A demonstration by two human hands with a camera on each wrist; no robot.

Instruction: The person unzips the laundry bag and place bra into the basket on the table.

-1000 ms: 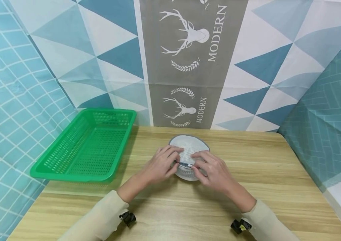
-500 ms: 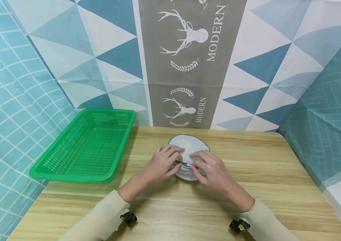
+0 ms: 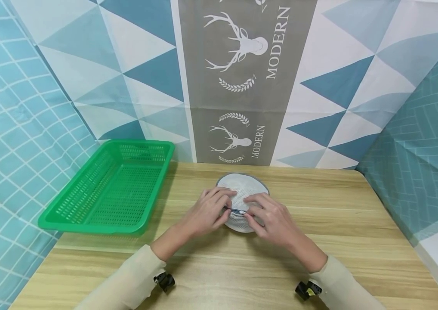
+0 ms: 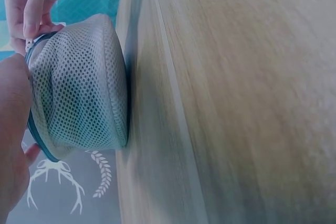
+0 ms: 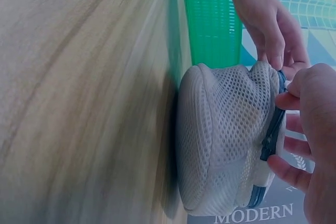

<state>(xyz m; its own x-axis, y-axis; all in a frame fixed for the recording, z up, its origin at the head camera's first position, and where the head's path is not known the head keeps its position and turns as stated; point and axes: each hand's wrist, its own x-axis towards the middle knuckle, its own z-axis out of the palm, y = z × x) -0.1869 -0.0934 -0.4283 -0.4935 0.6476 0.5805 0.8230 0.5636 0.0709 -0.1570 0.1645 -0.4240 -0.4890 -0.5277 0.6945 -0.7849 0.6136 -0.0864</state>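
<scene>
A round white mesh laundry bag (image 3: 244, 183) with blue-grey trim stands on the wooden table, its zipper (image 3: 234, 211) along the near side of the top. My left hand (image 3: 208, 210) pinches the zipper edge between thumb and index finger, left of the middle. At the zipper's white pull (image 4: 29, 44), my right hand (image 3: 274, 218) pinches with thumb and index finger. The other fingers of both hands rest over the top of the bag. In the right wrist view the bag's mesh side (image 5: 231, 129) bulges, its base down on the table.
A green plastic basket (image 3: 150, 189) with slotted walls stands at the left of the table (image 3: 319, 267). Patterned sheets (image 3: 157, 86) hang behind and at both sides. A small black camera (image 3: 164, 282) sits at each wrist.
Both hands stay in nearly the same place at the zipper. The zipper strip between the fingers shifts slightly; bag and basket stay put.
</scene>
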